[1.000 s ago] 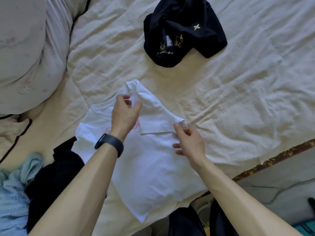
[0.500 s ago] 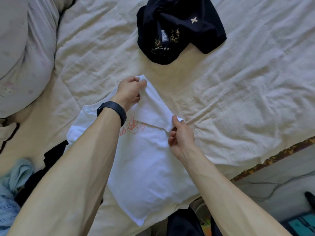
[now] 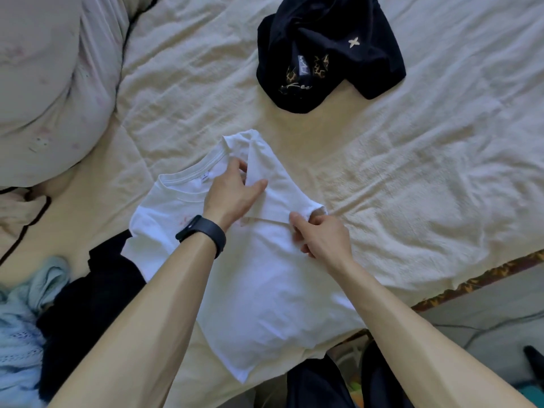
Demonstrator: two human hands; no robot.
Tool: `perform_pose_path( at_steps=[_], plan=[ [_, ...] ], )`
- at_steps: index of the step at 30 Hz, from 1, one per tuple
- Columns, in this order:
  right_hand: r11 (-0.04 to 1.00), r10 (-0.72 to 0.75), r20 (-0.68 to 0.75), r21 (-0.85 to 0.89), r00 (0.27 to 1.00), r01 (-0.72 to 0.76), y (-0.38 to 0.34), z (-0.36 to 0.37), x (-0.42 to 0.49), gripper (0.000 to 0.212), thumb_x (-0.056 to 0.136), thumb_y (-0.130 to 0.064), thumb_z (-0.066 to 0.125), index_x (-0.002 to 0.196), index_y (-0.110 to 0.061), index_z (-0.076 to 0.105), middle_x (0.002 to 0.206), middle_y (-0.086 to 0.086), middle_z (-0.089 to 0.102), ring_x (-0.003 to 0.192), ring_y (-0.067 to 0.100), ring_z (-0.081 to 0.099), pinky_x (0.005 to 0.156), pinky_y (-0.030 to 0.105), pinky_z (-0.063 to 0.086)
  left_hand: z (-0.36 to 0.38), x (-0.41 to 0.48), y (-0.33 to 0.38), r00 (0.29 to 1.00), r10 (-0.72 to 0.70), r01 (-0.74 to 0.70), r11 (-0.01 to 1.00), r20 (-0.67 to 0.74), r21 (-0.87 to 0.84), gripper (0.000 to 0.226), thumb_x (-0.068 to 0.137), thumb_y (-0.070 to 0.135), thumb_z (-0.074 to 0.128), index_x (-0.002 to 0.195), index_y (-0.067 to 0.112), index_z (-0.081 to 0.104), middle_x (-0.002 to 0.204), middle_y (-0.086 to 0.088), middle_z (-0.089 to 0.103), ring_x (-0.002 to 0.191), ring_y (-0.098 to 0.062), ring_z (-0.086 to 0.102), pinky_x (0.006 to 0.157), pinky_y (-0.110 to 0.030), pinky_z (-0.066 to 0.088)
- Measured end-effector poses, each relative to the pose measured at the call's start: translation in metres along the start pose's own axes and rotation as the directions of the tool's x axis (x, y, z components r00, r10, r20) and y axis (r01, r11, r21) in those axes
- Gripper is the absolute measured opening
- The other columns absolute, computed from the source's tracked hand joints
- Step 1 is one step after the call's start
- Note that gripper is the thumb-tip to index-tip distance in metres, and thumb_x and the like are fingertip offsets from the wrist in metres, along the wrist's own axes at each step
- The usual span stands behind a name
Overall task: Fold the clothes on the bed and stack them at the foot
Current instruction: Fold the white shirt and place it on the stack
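The white T-shirt [image 3: 265,284] lies flat at the near edge of the bed [image 3: 426,178]. Both hands are on its sleeve [image 3: 282,192]: the right hand [image 3: 322,241] pinches the cuff and the left hand [image 3: 235,194] pinches the fold near the shoulder. The step looks like turning the sleeve in over the chest. Next it needs laying flat and smoothing — then the other side. Farther off, a crumpled black garment [image 3: 326,51] waits unfolded.
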State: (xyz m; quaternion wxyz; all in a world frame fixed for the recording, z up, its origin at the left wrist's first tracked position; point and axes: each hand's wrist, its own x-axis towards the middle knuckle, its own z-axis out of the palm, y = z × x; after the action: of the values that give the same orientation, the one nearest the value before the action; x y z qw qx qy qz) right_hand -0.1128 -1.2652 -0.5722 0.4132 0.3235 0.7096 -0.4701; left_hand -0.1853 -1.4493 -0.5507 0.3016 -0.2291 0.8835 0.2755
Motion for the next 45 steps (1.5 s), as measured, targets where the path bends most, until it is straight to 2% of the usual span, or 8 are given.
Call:
perform_pose_path(
  at_steps=[5, 11, 17, 23, 27, 35, 42, 45],
  plan=[
    [0.781, -0.286, -0.072, -0.595, 0.955, 0.189, -0.007, -0.022, -0.009, 0.055, 0.090, -0.066, 0.041, 0.062, -0.021, 0.057, 0.050, -0.008, 0.060, 0.060, 0.021, 0.060, 0.054, 0.029, 0.037, 0.044, -0.045, -0.014, 0.907, 0.199, -0.114, 0.964, -0.372, 0.239, 0.046, 0.090, 0.032, 0.062, 0.131, 0.013, 0.051, 0.138, -0.007, 0.049, 0.121, -0.031, 0.049, 0.093, -0.045, 0.044],
    [0.345, -0.870, 0.113, -0.556, 0.479, 0.756, -0.051, 0.020, 0.009, 0.039, 0.101, -0.014, 0.046, 0.135, 0.000, 0.060, 0.138, 0.018, 0.061, 0.129, 0.036, 0.056, 0.107, 0.041, 0.042, 0.114, -0.069, -0.037, 0.942, 0.170, -0.063, 0.936, -0.289, 0.345, 0.080, 0.096, 0.042, 0.042, 0.160, 0.022, -0.002, 0.169, -0.003, 0.002, 0.156, -0.021, 0.002, 0.124, -0.054, 0.005],
    [-0.056, -0.715, 0.426, -0.826, 0.555, 0.561, -0.060, 0.020, 0.092, 0.069, 0.107, -0.050, 0.023, 0.164, -0.016, 0.000, 0.172, 0.000, -0.008, 0.157, 0.016, -0.011, 0.125, 0.052, -0.007, 0.143, -0.053, -0.050, 0.909, 0.127, 0.027, 0.933, -0.397, 0.359, 0.094, 0.093, 0.076, 0.029, 0.162, 0.016, 0.007, 0.169, -0.002, 0.000, 0.156, -0.018, 0.000, 0.124, -0.054, 0.004],
    [0.120, -0.834, 0.168, -0.874, 0.526, 0.471, -0.050, 0.015, 0.094, 0.068, 0.107, -0.043, 0.028, 0.163, -0.009, 0.009, 0.171, 0.012, 0.005, 0.158, 0.023, 0.000, 0.123, 0.059, 0.001, 0.144, -0.056, -0.049, 0.897, 0.107, 0.033, 0.951, -0.429, 0.306, 0.106, 0.084, 0.085, 0.034, 0.162, 0.017, 0.008, 0.169, -0.001, -0.001, 0.156, -0.018, 0.001, 0.123, -0.055, 0.005],
    [-0.200, -0.792, 0.481, -0.787, 0.377, 0.584, -0.021, -0.001, 0.071, 0.066, 0.105, -0.040, 0.037, 0.164, -0.020, 0.015, 0.172, 0.005, 0.004, 0.158, 0.020, 0.002, 0.124, 0.055, 0.005, 0.145, -0.082, -0.081, 0.873, 0.126, 0.031, 0.950, -0.471, 0.312, 0.101, 0.087, 0.082, 0.033, 0.162, 0.019, 0.008, 0.169, 0.000, 0.004, 0.156, -0.018, 0.004, 0.124, -0.054, 0.006],
    [0.043, -0.706, 0.265, -0.910, 0.657, 0.413, 0.003, -0.015, 0.027, 0.070, 0.105, -0.037, 0.043, 0.162, -0.007, 0.017, 0.170, 0.012, 0.009, 0.158, 0.026, 0.004, 0.125, 0.058, 0.010, 0.137, -0.128, -0.143, 0.880, 0.054, 0.083, 0.961, -0.472, 0.265, 0.080, 0.094, 0.067, 0.032, 0.161, 0.027, 0.012, 0.169, 0.000, 0.006, 0.156, -0.021, 0.006, 0.123, -0.054, 0.006],
    [-0.020, -0.649, 0.478, -0.788, 0.592, 0.615, -0.015, 0.079, -0.036, 0.072, 0.102, -0.033, 0.054, 0.162, -0.011, 0.023, 0.170, 0.006, 0.009, 0.158, 0.021, 0.002, 0.126, 0.050, 0.010, 0.078, -0.155, -0.190, 0.680, -0.332, 0.148, 0.935, -0.654, -0.321, 0.072, 0.088, 0.047, 0.067, 0.147, 0.012, 0.045, 0.155, -0.012, 0.037, 0.141, -0.031, 0.037, 0.111, -0.056, 0.035],
    [-0.083, -0.611, 0.587, -0.715, 0.531, 0.695, -0.046, 0.144, -0.050, 0.069, 0.103, -0.035, 0.051, 0.161, -0.012, 0.024, 0.170, 0.005, 0.017, 0.158, 0.022, 0.012, 0.126, 0.046, 0.016, 0.036, -0.147, -0.217, 0.651, -0.625, 0.079, 0.621, -0.432, -0.780, 0.085, 0.081, 0.051, 0.075, 0.149, 0.019, 0.034, 0.142, -0.002, 0.045, 0.127, -0.020, 0.048, 0.096, -0.034, 0.047]
  ],
)
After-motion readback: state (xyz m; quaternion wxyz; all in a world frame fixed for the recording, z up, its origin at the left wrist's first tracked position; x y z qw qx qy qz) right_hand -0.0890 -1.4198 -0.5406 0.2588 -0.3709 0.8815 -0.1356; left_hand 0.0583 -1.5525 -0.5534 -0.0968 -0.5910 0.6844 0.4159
